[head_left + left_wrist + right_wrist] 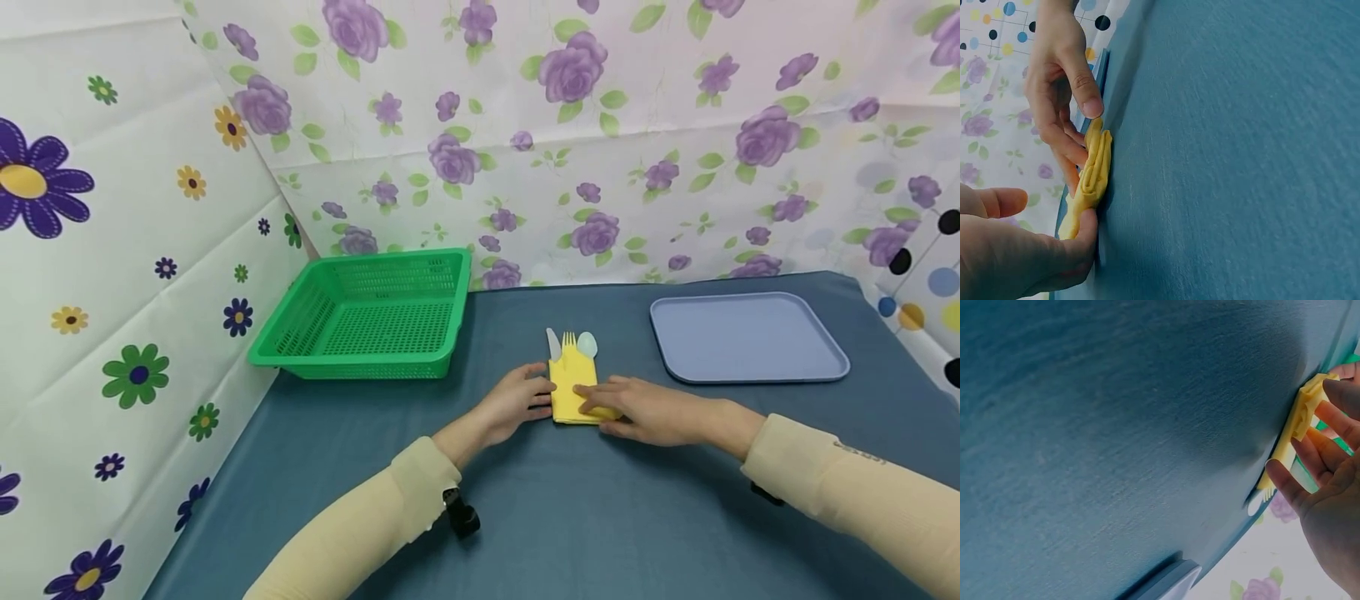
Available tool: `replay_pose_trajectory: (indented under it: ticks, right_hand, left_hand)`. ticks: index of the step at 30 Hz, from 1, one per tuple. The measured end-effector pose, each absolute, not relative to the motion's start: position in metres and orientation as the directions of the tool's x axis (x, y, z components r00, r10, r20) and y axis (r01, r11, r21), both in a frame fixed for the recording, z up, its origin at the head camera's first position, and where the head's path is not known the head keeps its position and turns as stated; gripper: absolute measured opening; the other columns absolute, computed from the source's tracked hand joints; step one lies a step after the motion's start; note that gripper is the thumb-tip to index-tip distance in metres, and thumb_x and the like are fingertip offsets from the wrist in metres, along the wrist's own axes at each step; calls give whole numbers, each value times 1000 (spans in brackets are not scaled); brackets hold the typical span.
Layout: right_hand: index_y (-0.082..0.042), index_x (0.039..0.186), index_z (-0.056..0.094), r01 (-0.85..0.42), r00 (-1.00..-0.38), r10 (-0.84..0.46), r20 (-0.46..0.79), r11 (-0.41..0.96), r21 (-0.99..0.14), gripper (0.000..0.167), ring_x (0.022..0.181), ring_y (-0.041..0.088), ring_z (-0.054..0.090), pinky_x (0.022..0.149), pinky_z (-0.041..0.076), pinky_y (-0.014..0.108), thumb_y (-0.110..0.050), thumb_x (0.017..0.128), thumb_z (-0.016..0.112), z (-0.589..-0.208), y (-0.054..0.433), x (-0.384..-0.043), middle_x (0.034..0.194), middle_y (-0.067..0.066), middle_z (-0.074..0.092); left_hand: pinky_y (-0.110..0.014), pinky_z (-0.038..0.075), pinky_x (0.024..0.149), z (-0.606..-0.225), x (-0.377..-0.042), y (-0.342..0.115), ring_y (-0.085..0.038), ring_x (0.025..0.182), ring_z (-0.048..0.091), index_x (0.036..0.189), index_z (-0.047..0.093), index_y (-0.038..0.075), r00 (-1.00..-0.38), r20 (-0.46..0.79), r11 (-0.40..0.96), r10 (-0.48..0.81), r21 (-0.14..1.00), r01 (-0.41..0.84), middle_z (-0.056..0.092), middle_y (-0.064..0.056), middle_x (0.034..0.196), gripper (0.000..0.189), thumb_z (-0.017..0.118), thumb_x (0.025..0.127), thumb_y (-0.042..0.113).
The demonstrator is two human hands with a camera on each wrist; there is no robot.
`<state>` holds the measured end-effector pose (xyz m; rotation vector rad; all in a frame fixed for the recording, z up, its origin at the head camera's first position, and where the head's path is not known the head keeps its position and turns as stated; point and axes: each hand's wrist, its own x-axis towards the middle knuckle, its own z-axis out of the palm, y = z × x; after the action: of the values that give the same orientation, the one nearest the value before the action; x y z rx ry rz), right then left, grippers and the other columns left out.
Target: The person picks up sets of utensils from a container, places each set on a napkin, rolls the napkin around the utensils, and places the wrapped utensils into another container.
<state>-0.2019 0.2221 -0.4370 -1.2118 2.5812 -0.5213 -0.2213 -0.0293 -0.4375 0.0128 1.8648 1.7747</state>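
A folded yellow napkin (570, 385) lies on the blue-covered table, with a knife (553, 343), a fork (569, 340) and a pale spoon (588, 344) sticking out of its far end. My left hand (516, 402) touches the napkin's left edge, its fingers fairly straight and spread. From the other side my right hand (651, 410) lays its fingers over the napkin and pinches a raised fold at its near right corner. Several layers of the napkin (1090, 178) show edge-on in the left wrist view. The cutlery's lower parts are hidden inside the napkin.
A green plastic basket (360, 367) stands at the back left of the table. A lilac-blue tray (750, 337) lies at the back right. Flowered cloth walls (480, 100) rise behind and to the left.
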Motion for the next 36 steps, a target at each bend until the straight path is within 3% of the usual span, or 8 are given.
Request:
replay_pose_trajectory:
  ticks: [6, 16, 23, 29, 33, 36]
  right_hand:
    - [-9, 161, 39, -687, -619, -783, -62, 577, -442, 63, 131, 20, 53, 104, 49, 50, -23, 106, 65, -439, 225, -201, 142, -8, 63]
    - [-12, 161, 41, -690, -616, -785, -61, 576, -438, 61, 129, 17, 53, 104, 50, 48, -23, 106, 65, -440, 227, -202, 144, -10, 61]
    - [-21, 152, 56, -675, -627, -775, -77, 590, -443, 47, 139, 23, 47, 109, 46, 52, -25, 106, 66, -442, 228, -201, 164, 0, 40]
    - [-24, 155, 52, -670, -627, -775, -84, 590, -450, 51, 141, 25, 46, 109, 46, 53, -25, 106, 66, -443, 230, -200, 163, -1, 41]
    - [-24, 158, 47, -677, -621, -779, -85, 588, -442, 55, 139, 23, 48, 108, 47, 52, -26, 106, 66, -444, 230, -201, 161, -2, 43]
    - [-25, 157, 48, -683, -620, -781, -79, 586, -436, 55, 136, 22, 50, 106, 48, 52, -26, 105, 66, -444, 230, -202, 161, -2, 43]
  left_hand:
    - [-45, 50, 107, -437, -223, -24, -33, 125, 59, 161, 29, -2, -843, -389, 163, 372, 921, -353, 52, -22, 144, 65, 59, 104, 8]
    - [-46, 48, 110, -431, -223, -16, -37, 139, 51, 160, 29, -5, -835, -416, 226, 359, 907, -355, 43, -25, 155, 66, 60, 104, 9]
    - [-46, 47, 111, -437, -226, -14, -37, 140, 51, 157, 29, -13, -822, -413, 194, 393, 911, -364, 44, -28, 154, 63, 58, 103, 3]
    - [-39, 56, 100, -440, -228, -9, -29, 117, 66, 144, 50, -11, -840, -392, 334, 375, 902, -272, 63, -18, 132, 47, 62, 104, 9]
    - [-33, 61, 83, -439, -226, -5, -22, 97, 70, 141, 54, -4, -886, -349, 485, 304, 858, -172, 65, -13, 119, 46, 70, 101, 14]
    - [-32, 62, 80, -437, -225, -2, -21, 94, 71, 143, 52, -2, -904, -328, 509, 274, 847, -153, 65, -13, 118, 50, 72, 100, 12]
